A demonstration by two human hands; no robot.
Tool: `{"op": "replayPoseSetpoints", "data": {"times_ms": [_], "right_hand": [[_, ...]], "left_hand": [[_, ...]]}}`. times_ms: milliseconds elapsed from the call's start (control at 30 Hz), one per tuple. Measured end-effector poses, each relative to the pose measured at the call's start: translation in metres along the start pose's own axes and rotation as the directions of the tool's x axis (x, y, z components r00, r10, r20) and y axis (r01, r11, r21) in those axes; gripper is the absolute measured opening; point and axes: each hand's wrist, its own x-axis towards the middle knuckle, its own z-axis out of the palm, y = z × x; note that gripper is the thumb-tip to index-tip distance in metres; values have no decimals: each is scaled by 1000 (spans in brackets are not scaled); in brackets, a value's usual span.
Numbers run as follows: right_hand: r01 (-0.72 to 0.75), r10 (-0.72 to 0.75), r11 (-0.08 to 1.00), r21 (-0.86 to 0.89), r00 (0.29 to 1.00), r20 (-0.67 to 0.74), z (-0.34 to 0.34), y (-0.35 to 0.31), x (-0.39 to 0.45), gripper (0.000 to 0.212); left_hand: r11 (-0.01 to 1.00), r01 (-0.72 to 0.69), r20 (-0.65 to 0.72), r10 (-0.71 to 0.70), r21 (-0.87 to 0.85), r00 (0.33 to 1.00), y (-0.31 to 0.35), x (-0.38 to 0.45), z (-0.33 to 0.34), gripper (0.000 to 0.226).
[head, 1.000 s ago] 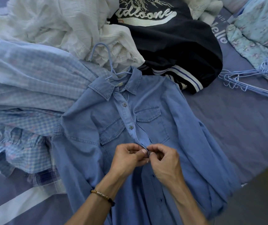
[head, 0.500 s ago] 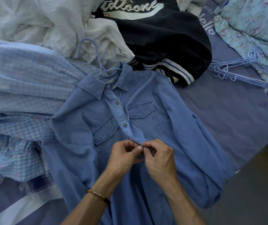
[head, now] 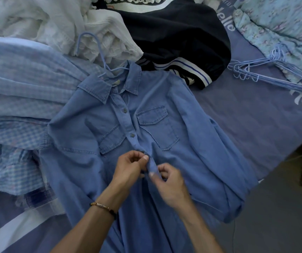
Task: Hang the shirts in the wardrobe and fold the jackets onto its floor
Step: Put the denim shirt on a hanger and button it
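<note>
Both forearms reaching in from the near edge, meeting over the middle of the denim shirt [head: 164, 136]. Left hand [head: 130, 168] curled, thumb and fingers pinching the button placket just below the two fastened buttons. Right hand [head: 170, 181] just beside it and slightly nearer, fingers curled, thumb and forefinger nipping the same strip of fabric. Beaded bracelet [head: 104, 207] around the left wrist.

Spread flat across the bed [head: 247, 125], front up, collar to the far side: the denim shirt, threaded on a blue wire hanger [head: 95, 50] with the hook sticking out past the collar onto the white garment [head: 51, 22]. Bed covered in a blue-violet sheet with white lettering at the right. Heaped on the left, a pile of pale blue checked shirts [head: 18, 92]; far left, the crumpled white garment; far centre, a dark navy jacket [head: 179, 41] with striped hem and white script, touching the shirt's far shoulder. Far right, a floral light-blue cloth [head: 281, 24], and just near of it a bundle of spare blue wire hangers [head: 267, 73]. Grey floor [head: 278, 216] at the near right.

Jacket lettering cut off by the top edge, unreadable. Shirt's lower hem out of frame at the near edge. Button under the fingers hidden, so fastened or not cannot be told. Dim corner at the right edge too dark to make out.
</note>
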Motion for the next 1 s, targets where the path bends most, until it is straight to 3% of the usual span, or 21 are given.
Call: {"op": "replayPoseSetpoints", "data": {"times_ms": [100,200,233,300,367,433,500,567,733,800,900,1000], "right_hand": [[189,-161,946,-262,979,124,2,14,-15,17],[220,-161,951,-217,952,261,0,20,-24,15],[205,-159,958,-199,961,226,-3,22,-26,16],[159,-157,972,-176,987,21,-11,29,-24,18],[155,-189,964,-218,971,-146,-19,35,-17,16],[162,-206,947,-279,969,-136,-21,38,-8,10],[176,-204,910,-375,978,-36,-16,41,-2,11],[184,-179,861,-474,982,54,-9,44,2,14],[145,-128,817,-558,989,68,0,43,7,12],[142,-130,858,-494,990,59,-6,40,4,8],[104,-126,957,-270,990,-64,-26,31,-6,8],[161,-204,963,-217,960,-190,-47,24,-17,7]], "left_hand": [[997,73,-6,-73,29,997,-10,1,6,17],[969,46,-29,-40,244,999,-19,-2,6,26],[951,33,-47,-19,307,999,-22,-6,5,25],[918,12,-68,17,396,998,-29,-14,2,20],[882,7,-86,38,472,996,-37,-25,1,17],[855,21,-120,49,517,992,-46,-33,1,9],[837,44,-150,46,545,988,-55,-41,4,10],[855,53,-146,26,515,989,-64,-45,7,21],[966,57,-84,-37,253,996,-74,-50,11,22],[990,67,-67,-59,126,996,-68,-57,14,22],[999,33,-38,-32,6,999,-56,-64,25,20],[998,7,-40,-10,-61,999,-43,-71,42,23]]}}
